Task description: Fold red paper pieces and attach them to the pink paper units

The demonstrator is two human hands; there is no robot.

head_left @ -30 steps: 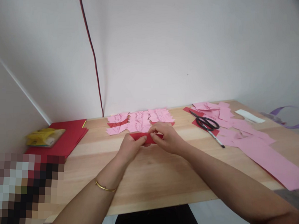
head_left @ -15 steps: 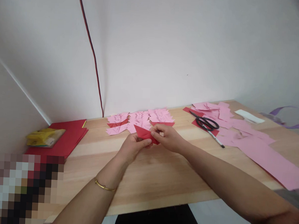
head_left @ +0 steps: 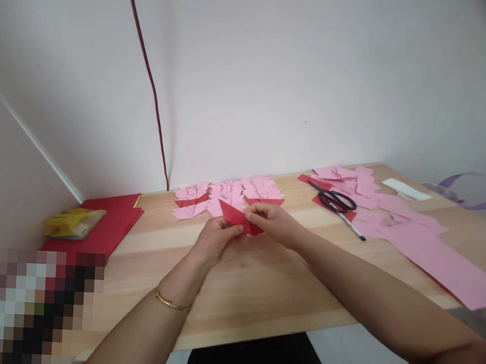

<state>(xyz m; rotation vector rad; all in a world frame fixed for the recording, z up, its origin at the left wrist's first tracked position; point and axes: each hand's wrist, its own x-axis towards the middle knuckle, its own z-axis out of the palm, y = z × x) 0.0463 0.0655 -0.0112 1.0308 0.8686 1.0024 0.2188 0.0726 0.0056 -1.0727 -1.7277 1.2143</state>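
A small folded piece of red paper, with a pointed corner up at its left, is held above the table between both hands. My left hand pinches its lower edge, thumb in front. From the right, my right hand grips the paper with thumb and index finger near its middle; part of the paper is hidden behind these fingers. Just beyond the hands lie rows of folded pink paper pieces, with a red folded piece among them on the left and another behind my right hand.
Black-handled scissors and a pen lie right, beside pink paper sheets and a white strip. Red sheets bearing a yellow packet are at left. A wall bounds the wooden table behind.
The red paper has turned slightly in my hands, and my right fingers have shifted a little along it. Both hands keep their hold; the things on the table are unmoved.
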